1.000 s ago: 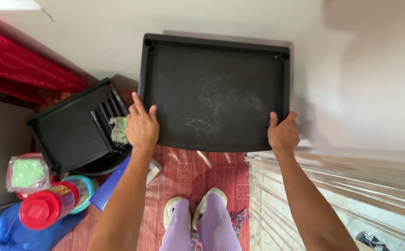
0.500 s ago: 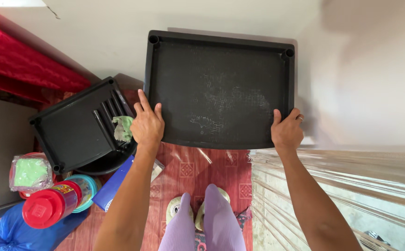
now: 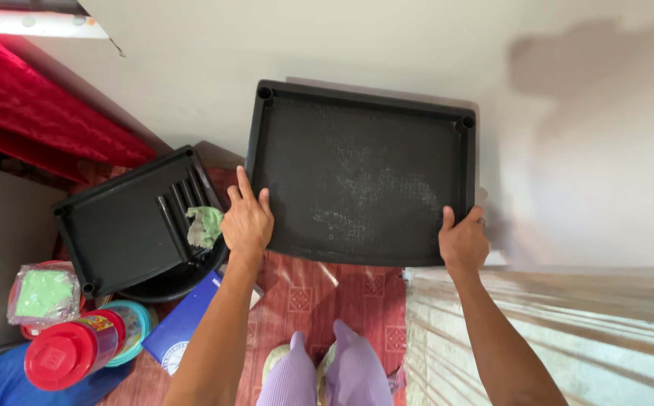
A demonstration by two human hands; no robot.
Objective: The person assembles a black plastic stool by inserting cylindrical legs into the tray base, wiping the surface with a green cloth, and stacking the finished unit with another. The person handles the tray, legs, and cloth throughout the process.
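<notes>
Black tray (image 3: 360,169) shifted slightly right, both hands still gripping

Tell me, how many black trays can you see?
2. One black tray is held up against the wall by the left hand and right hand. The second black tray rests lower left. Others may be hidden.

Head camera looks steeply down, close above both arms.

Plain off-white wall (image 3: 387,45) fills the top, with a greyish stain patch (image 3: 590,83) toward its right. Left of that wall hangs a red curtain (image 3: 34,120). Below the wall there's red patterned floor (image 3: 319,293), and right of the floor a shiny plastic-covered surface (image 3: 567,323) catches daylight.
</notes>
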